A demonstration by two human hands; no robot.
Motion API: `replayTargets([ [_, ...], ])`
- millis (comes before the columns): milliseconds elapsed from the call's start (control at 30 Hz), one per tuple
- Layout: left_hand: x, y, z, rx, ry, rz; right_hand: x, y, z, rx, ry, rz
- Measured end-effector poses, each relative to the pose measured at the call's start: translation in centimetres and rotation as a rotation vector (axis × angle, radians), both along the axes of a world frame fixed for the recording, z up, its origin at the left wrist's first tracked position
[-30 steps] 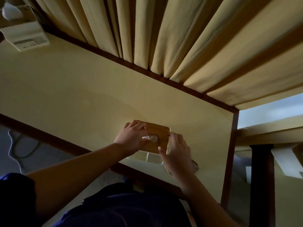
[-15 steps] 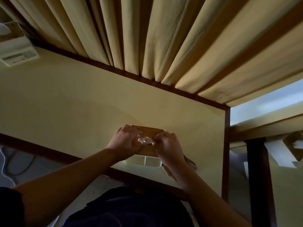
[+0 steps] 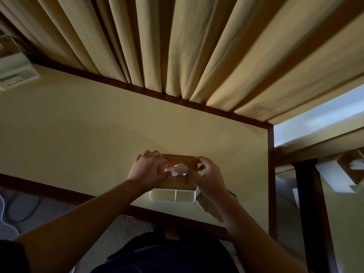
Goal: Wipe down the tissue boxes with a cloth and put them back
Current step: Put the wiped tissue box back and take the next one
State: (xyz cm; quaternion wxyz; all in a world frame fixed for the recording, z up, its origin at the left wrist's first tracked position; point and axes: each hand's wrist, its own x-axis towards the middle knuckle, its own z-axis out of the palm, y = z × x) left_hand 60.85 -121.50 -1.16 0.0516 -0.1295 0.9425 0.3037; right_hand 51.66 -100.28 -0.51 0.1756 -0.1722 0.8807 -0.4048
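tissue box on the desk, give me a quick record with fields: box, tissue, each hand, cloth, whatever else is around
box: tissue box with wooden lid and white base, on the cream table near its front edge
tissue: white tissue sticking up from the lid slot
left hand: left hand rests on the lid, fingertips at the tissue
right hand: right hand on the lid's right end, fingers curled
cloth: brownish cloth on the table, right of the box, partly under the right forearm
other: second box at far left; curtain behind
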Motion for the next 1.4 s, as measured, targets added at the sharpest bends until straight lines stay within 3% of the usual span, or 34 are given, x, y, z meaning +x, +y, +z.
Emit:
replayTargets([
  [100,1.1,-0.3,0.4,0.008,0.058,0.05,-0.3,1.4,0.2,0.034,0.051,-0.051],
  [267,2.0,-1.3,0.0,-0.152,-0.209,-0.118,-0.7,2.6,0.4,0.501,-0.086,0.384],
  [367,1.4,-1.1,-0.1,-0.272,-0.293,-0.178,-0.9,1.9,-0.5,0.557,-0.001,0.461],
  [633,-4.1,0.4,3.3,-0.304,-0.243,-0.235,-4.6,4.9,0.1,0.407,0.111,0.351],
  [1000,-23.7,12.0,7.7,-0.47,-0.231,-0.599,-13.0,16.1,2.5,0.388,0.104,-0.073],
  [1400,-38.1,23.0,4.2,-0.403,-0.308,-0.655,-22.5,24.2,0.0,0.341,0.055,-0.318],
])
